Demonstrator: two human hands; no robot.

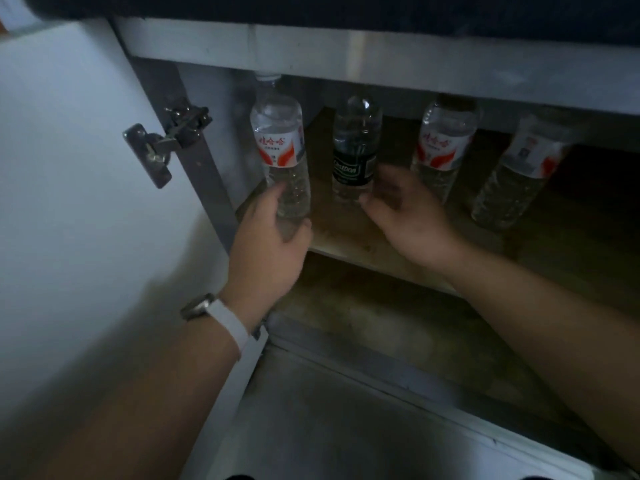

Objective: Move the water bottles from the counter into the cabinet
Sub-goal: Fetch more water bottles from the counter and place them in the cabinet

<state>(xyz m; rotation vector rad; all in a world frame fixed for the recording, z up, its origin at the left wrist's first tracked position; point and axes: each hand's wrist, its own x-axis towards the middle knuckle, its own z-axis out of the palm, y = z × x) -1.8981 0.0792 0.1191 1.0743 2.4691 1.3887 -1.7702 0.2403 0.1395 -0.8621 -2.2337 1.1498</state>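
Several clear water bottles stand in a row on the wooden upper shelf point(349, 237) of the open cabinet. My left hand point(268, 237) grips the base of the leftmost bottle point(280, 147), which has a red-and-white label and a white cap. My right hand point(405, 213) has its fingers loosely spread at the base of the dark-labelled bottle point(355, 150), touching or nearly touching it; a firm grip is not visible. To the right stand another red-labelled bottle point(443, 147) and a further bottle point(519, 171) in shadow.
The white cabinet door point(76, 168) stands open on the left, with a metal hinge point(162, 143) on its edge. A grey frame rail point(346, 53) runs above the shelf. A darker lower shelf point(398, 327) lies below. The right side is dim.
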